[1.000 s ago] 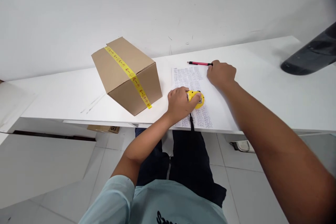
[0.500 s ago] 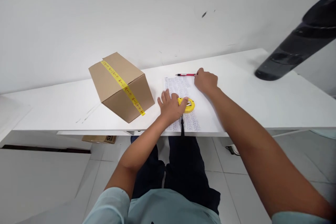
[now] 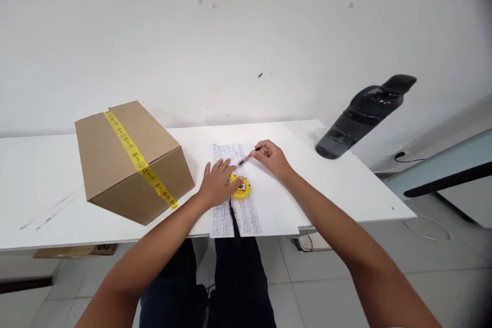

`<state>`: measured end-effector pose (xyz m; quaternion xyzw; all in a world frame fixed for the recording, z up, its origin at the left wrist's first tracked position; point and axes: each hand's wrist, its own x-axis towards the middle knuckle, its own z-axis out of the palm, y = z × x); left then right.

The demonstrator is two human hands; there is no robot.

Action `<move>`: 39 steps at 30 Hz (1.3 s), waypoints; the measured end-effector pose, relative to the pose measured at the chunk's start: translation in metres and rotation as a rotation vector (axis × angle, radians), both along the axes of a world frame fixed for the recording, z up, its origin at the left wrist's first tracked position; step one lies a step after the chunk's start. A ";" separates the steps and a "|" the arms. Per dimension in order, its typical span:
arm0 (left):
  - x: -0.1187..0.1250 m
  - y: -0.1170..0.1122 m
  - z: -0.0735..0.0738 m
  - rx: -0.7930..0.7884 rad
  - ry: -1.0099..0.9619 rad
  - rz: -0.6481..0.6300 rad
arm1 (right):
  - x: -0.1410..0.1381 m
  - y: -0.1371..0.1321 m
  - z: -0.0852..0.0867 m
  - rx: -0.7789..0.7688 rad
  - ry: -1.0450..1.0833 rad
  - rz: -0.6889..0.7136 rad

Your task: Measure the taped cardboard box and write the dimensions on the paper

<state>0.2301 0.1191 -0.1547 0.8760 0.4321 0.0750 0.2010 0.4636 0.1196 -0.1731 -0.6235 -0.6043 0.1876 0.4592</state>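
My left hand [image 3: 218, 183] lies over a handwritten sheet of paper [image 3: 274, 215], its fingers spread and its thumb resting on a yellow tape measure [image 3: 240, 188]. A black wrist strap [image 3: 233, 219] hangs from the tape measure towards the table's front edge. Between the closed fingers of my right hand [image 3: 272, 158] is a red and black pen [image 3: 247, 158]. The pen slants down to the left, its tip close to the left fingertips; whether it touches the paper I cannot tell. Dense blue writing covers the left part of the sheet.
A cardboard box [image 3: 130, 164] with yellow printed tape stands on the white table [image 3: 342, 195], left of the paper. At the right rear stands a dark bottle [image 3: 353, 120]. The wall [image 3: 238, 36] rises along the table's back edge.
My right hand has picked up the pen from lying level above the paper and tilted it down towards my left hand. The view has shifted to the right; my left hand stays on the tape measure.
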 end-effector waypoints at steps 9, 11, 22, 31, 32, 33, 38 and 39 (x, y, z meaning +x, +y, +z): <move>0.002 0.002 -0.001 -0.025 0.046 -0.016 | -0.012 -0.010 0.014 -0.059 0.074 0.091; 0.002 0.002 -0.001 -0.037 0.041 -0.022 | -0.016 -0.009 0.010 -0.062 -0.142 -0.035; 0.001 0.003 -0.007 -0.053 -0.018 -0.039 | -0.023 -0.003 0.003 -0.166 0.112 0.019; 0.002 0.003 -0.012 -0.049 -0.025 -0.035 | -0.023 0.001 0.001 -0.175 0.117 -0.032; 0.002 0.003 -0.012 -0.048 -0.025 -0.036 | -0.023 0.001 0.001 -0.177 0.120 -0.029; 0.002 0.003 -0.012 -0.046 -0.027 -0.036 | -0.023 0.001 0.001 -0.179 0.122 -0.024; 0.002 0.002 -0.011 -0.055 -0.030 -0.038 | -0.023 0.001 0.001 -0.194 0.129 -0.017; 0.002 0.002 -0.011 -0.057 -0.029 -0.039 | -0.023 0.001 0.001 -0.195 0.130 -0.018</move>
